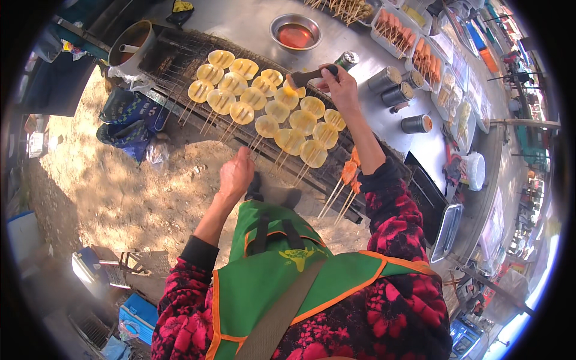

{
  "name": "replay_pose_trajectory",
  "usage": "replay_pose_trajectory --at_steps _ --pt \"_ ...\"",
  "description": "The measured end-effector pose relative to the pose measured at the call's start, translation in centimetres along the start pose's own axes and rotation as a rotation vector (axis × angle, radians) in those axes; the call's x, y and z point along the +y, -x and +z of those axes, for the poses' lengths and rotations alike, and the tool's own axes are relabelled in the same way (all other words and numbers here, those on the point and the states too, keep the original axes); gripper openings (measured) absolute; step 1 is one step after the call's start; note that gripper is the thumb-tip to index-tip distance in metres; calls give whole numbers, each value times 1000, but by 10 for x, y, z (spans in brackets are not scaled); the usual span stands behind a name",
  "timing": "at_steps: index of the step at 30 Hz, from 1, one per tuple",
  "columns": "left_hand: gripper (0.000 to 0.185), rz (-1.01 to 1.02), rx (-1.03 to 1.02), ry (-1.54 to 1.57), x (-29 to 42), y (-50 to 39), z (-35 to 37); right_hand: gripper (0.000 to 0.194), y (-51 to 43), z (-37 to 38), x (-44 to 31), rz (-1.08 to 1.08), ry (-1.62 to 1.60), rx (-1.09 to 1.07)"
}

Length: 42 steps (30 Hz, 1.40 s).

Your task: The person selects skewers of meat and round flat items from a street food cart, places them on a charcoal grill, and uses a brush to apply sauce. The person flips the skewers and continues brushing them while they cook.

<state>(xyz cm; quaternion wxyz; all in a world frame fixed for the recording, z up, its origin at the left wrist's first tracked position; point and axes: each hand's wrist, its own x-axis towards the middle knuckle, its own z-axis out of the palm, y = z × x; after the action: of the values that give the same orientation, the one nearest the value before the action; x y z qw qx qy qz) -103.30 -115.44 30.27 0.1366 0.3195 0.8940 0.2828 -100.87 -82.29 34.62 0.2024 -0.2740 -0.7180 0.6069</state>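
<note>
My left hand (237,173) pinches the lower ends of the paired sticks of a skewer of thin, round, pale-yellow slices (277,111) that look like potato. My right hand (340,89) grips the dark handle of a basting brush (310,77). The brush head touches or hovers just over the far slice of that same skewer. Several more such skewers (221,101) lie side by side on the wire grate of a long charcoal grill (177,49), their sticks overhanging the near edge. At the right end of the grate rest skewers of orange-red meat (350,171), partly hidden by my right forearm.
A steel bowl of red liquid (296,37) stands on the metal table behind the grill. Shaker tins (384,80) and a can (348,60) are to its right. Plastic trays of skewers (396,31) line the far side. A pot (130,47) stands at the grill's left end.
</note>
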Motion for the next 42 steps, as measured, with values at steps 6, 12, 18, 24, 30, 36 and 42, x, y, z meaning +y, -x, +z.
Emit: replay_pose_trajectory --at_steps 6,12,18,24,30,36,42 --pt "25 -353 -199 513 2 -11 2 19 15 19 -16 -198 144 -26" --pt "14 -239 -143 425 10 -13 1 17 52 46 -38 -529 667 -137" --pt "18 -197 -151 452 8 -16 -1 18 71 46 -43 -544 637 -140" --pt "18 -196 -154 485 5 -17 0 13 69 49 -30 -252 130 -105" --pt "17 -183 -149 376 -8 -18 9 23 60 44 -25 54 -83 -71" --pt "17 -119 -123 384 -8 -18 10 25 55 53 -26 76 2 -323" --pt "17 -163 -167 419 -11 -19 8 25 61 37 -18 123 -31 -191"
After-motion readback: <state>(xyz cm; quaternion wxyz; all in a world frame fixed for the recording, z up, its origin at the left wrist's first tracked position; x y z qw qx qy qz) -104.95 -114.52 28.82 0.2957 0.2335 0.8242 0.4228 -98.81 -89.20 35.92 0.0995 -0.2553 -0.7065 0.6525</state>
